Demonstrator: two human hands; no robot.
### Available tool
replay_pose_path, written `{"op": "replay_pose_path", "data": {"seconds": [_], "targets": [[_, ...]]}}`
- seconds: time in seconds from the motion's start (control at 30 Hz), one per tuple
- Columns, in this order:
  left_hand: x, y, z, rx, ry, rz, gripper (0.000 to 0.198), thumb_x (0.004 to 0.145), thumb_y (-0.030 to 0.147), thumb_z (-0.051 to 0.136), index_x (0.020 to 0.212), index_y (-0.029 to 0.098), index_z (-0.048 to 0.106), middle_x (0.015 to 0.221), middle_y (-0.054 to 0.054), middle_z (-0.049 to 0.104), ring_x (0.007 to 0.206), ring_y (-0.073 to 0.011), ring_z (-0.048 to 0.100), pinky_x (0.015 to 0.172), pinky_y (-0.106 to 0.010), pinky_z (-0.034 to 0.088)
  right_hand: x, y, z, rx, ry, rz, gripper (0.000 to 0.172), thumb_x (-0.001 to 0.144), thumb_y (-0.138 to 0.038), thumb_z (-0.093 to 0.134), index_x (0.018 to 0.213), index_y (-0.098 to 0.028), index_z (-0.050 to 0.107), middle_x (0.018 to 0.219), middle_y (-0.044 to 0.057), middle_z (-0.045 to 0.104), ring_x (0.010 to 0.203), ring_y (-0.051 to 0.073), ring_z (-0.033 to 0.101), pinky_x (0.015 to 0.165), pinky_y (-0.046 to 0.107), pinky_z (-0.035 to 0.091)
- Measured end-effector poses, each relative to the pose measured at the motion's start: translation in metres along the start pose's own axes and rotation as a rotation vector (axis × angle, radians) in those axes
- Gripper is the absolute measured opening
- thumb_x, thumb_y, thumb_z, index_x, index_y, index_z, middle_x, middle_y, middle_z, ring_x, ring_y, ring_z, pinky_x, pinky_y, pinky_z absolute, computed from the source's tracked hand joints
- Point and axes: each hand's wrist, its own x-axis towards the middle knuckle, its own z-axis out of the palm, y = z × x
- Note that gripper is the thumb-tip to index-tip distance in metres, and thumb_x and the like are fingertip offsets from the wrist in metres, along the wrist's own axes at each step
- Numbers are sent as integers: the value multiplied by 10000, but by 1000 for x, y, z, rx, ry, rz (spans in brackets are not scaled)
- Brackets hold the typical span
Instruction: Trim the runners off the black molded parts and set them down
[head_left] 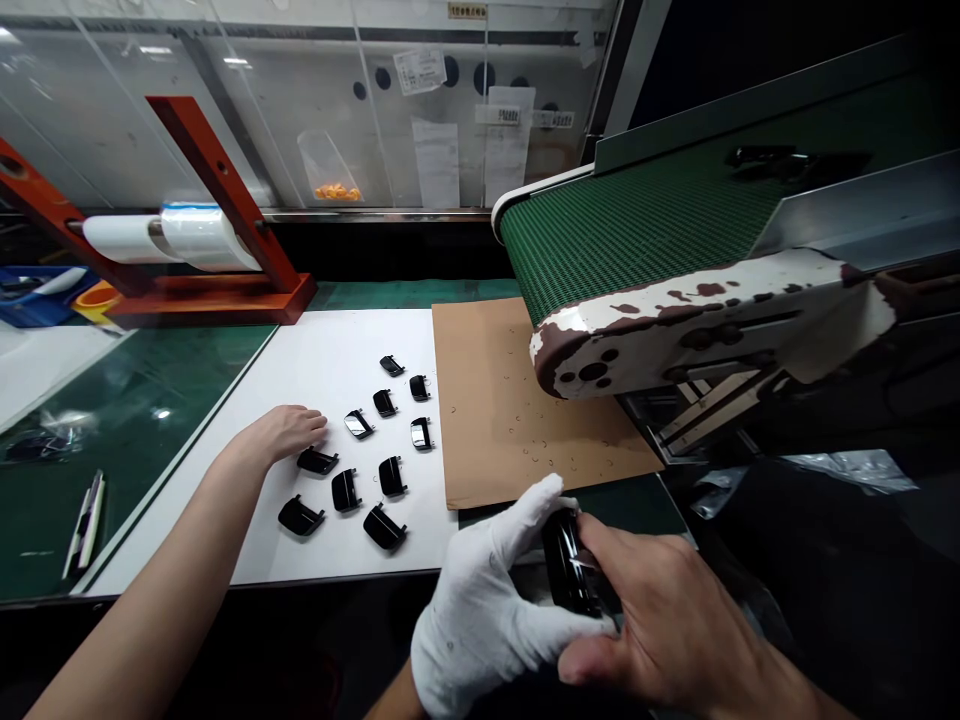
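1. While the gloved left hand [487,610] and the bare right hand [664,625] close on it from either side, the black piece [568,565] is held up off the work surface at about 5 o'clock from the centre of the view; both hands are engaged on this one piece.
2. Both hands are narrow, each wrapped around the piece; neither is spread wide, and they nearly meet around it.
3. A third bare hand [285,432] lies flat at about 8 o'clock, just beside a group of ten black pieces [345,490] on a white board [247,545]. It looks like a co-worker's, though its arm is cut off by the frame, so I cannot be sure.
4. A cardboard sheet [495,400] lies just right of the group, below a green conveyor belt [637,235] at about 2 o'clock.
5. Much of the held piece is hidden by the hands, so its full shape and which face is up are hard to make out.
6. Small curled bits [540,440] on the cardboard are too small to identify.
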Motion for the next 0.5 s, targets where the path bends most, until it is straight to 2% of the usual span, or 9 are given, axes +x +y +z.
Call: {"op": "replay_pose_path", "data": {"seconds": [0.1,0.17,0.23,0.3,0.37,0.4,0.47,0.5], "targets": [[-1,0,-4,6,21,-21,325,910,344,612,1197,193,584,1180,-84,632,1009,-235,646,848,-416,561,-1,0,3,1,47,-33,888,719,-887,108,743,-156,611,536,75,638,462,243,630,436,311,345],[1,0,-6,7,22,-27,279,942,322,565,1188,191,580,1193,-90,619,999,-221,642,824,-410,564,-2,1,4,-26,79,-53,852,747,-866,109,697,-166,594,514,65,620,425,223,601,424,303,320],[2,1,-6,6,19,-29,397,858,373,671,1205,203,581,1161,-80,649,983,-225,658,832,-387,573,-1,1,4,-40,91,-59,808,766,-851,121,655,-184,562,496,52,596,404,201,563,424,296,287],[3,0,-4,-6,4,-13,658,686,426,817,1251,197,569,1108,-64,689,967,-242,680,853,-347,577,-2,3,2,48,44,-45,760,745,-869,166,612,-205,510,494,24,560,413,167,514,438,284,257],[5,-1,-2,17,-9,52,850,566,449,880,1303,195,540,1087,-59,707,973,-257,688,877,-316,571,-3,7,4,285,-42,-4,723,675,-912,259,582,-217,440,504,-18,490,442,130,434,451,270,236],[7,-3,-2,67,-6,108,884,566,451,880,1331,200,515,1106,-66,704,991,-263,684,900,-321,561,-5,11,7,444,-64,36,716,630,-929,310,572,-221,401,503,-40,430,450,114,373,449,262,222],[17,-5,-5,273,26,235,885,631,417,856,1391,221,446,1181,-85,680,1051,-267,664,954,-344,533,-11,20,18,796,-15,166,727,552,-956,354,592,-231,367,509,-76,290,448,93,235,419,239,183],[25,-6,-11,417,48,284,878,664,388,842,1412,225,413,1222,-94,661,1087,-268,647,984,-354,512,-16,26,27,966,64,253,724,566,-956,335,622,-236,386,514,-86,244,443,87,179,400,223,168]]}}
